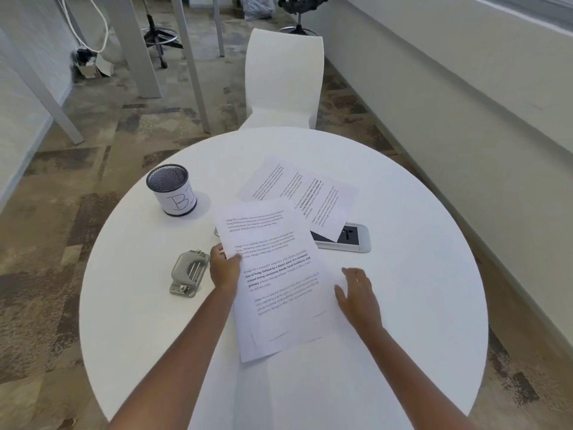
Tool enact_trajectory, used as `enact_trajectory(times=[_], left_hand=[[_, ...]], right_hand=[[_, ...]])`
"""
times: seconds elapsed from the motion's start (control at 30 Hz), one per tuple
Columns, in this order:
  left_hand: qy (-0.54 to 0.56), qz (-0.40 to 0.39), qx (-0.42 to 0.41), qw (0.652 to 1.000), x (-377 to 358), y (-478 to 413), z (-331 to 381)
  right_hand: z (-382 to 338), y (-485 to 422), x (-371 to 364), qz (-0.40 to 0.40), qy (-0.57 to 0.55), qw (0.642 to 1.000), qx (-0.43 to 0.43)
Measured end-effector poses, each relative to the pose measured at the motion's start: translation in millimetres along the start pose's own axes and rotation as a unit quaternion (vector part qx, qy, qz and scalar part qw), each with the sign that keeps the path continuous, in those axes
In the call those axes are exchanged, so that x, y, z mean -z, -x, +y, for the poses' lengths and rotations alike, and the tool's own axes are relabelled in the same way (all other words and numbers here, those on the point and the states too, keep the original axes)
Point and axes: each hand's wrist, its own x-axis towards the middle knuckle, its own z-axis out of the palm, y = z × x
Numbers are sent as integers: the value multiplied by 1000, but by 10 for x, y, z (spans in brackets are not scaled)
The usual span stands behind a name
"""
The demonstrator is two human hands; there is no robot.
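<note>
A stack of printed white sheets (279, 287) lies over the middle of the round white table (418, 305). My left hand (224, 268) pinches the stack's left edge, thumb on top. My right hand (359, 293) hovers just off the stack's right edge with its fingers relaxed and holds nothing. A grey metal hole punch (188, 273) sits on the table just left of my left hand. Further back lie two more printed sheets (297, 193), overlapping and turned at an angle.
A black mesh pen cup (172, 189) with a white label marked "B" stands at the back left. A grey power socket panel (353, 238) is set into the table, partly under the papers. A white chair (283, 79) stands beyond the table.
</note>
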Motion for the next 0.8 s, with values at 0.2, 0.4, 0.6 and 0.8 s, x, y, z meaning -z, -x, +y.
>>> enact_trajectory(times=[0.2, 0.4, 0.6, 0.8], left_hand=[[51, 7, 44, 998, -172, -181, -47], [19, 4, 25, 999, -254, -246, -140], [0, 3, 31, 1000, -187, -324, -201], [34, 5, 42, 998, -183, -329, -199]], right_hand=[[-57, -680, 95, -19, 87, 994, 59], [-65, -1171, 112, -62, 193, 973, 109], [-43, -1369, 123, -122, 227, 954, 151], [-61, -1313, 73, -54, 284, 929, 230]])
